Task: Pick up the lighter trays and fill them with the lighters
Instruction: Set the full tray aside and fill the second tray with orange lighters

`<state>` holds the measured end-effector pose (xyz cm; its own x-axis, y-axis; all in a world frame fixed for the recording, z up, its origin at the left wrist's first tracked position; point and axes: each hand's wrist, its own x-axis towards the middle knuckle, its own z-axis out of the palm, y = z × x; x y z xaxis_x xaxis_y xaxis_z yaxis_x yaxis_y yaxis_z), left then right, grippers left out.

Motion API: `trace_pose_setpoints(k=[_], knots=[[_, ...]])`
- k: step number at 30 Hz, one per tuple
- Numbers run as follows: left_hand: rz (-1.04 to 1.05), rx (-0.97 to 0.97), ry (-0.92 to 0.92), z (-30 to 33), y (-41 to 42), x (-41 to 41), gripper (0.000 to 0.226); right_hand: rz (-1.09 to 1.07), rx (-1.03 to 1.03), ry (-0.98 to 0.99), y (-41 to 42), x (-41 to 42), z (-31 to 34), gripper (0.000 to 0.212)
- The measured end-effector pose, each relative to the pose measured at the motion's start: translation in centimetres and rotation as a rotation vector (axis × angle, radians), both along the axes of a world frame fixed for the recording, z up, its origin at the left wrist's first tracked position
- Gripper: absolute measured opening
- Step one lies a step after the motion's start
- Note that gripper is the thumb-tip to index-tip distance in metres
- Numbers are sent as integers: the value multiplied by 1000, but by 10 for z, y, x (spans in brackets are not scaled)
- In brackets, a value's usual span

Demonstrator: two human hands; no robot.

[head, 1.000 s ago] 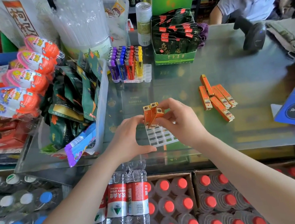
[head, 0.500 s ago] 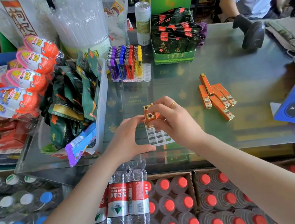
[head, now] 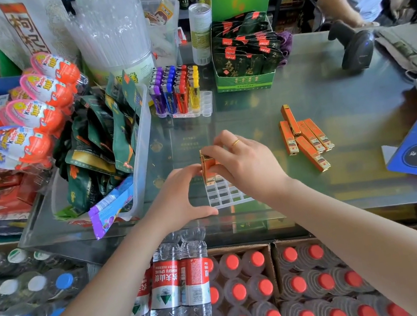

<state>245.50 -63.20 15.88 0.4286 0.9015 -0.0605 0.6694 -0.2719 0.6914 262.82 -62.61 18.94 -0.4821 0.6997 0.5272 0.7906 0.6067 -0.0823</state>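
While right hand (head: 244, 164) pinches orange lighters (head: 207, 167) upright over far end of clear tray (head: 225, 193), left hand (head: 181, 198) curls at their side, grip there unclear. Tray near counter's (head: 343, 96) front edge, cells mostly bare. Six loose lighters (head: 304, 137) toward right edge. Second tray (head: 205, 103), far side: coloured lighters (head: 175, 91) in four rows.

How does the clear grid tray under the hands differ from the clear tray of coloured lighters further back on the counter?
The clear grid tray under the hands has nearly all its cells empty, with orange lighters only at its far end; the clear tray at the back is mostly full, with an empty strip on its right. The near tray's lighters are slim orange boxes; the far tray's are purple, blue, red and yellow. Both trays are transparent plastic and rest on the glass counter.
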Motion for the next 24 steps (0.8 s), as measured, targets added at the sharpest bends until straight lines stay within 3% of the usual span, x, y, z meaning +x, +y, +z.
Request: trace_pose_setpoints(k=[7,11,16,20,24], knots=[[0,30,35,-6,0,0,79,-117,196,-67,-6,1,-29,35],[-11,46,49,-4,-1,2,80,-85,2,86,-15,11,-21,36],[-4,29,76,-5,0,5,84,-508,-154,304,-16,70,-32,19],[-23,28,87,-2,2,13,82,-868,-272,151,-14,111,-37,20],[-33,38,82,0,1,19,79,-950,-340,-22,-14,115,-40,16]])
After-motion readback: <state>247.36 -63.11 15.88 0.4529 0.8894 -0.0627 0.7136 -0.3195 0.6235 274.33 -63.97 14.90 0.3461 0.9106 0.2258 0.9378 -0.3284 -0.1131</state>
